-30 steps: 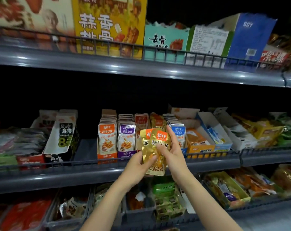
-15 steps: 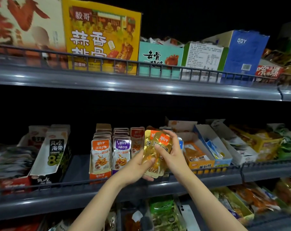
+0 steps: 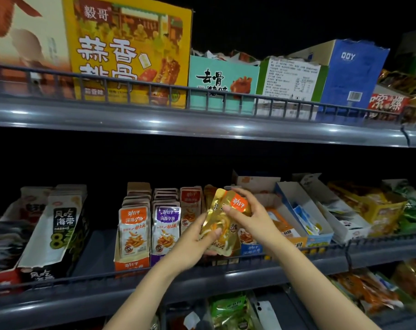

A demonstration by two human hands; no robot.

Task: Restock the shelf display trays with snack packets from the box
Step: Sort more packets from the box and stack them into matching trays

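Both hands hold a small stack of gold snack packets (image 3: 222, 222) with orange labels, just above the front rail of the middle shelf. My left hand (image 3: 192, 244) grips the stack's lower edge from the left. My right hand (image 3: 247, 217) pinches its top from the right. To the left stand an orange display tray (image 3: 132, 264) and a purple display tray (image 3: 155, 258), both full of upright packets. Behind the stack a red-labelled row of packets (image 3: 190, 206) stands upright. The stack hides the tray behind it.
A wire rail (image 3: 321, 248) runs along the middle shelf front. An open blue tray (image 3: 304, 210) and other cartons sit right of the hands, a seaweed carton (image 3: 57, 229) to the left. Large boxes (image 3: 130, 55) fill the top shelf; more trays lie below.
The camera has tilted up and closed in on the shelf. Both hands have carried the gold packets slightly forward and tipped them toward the trays.
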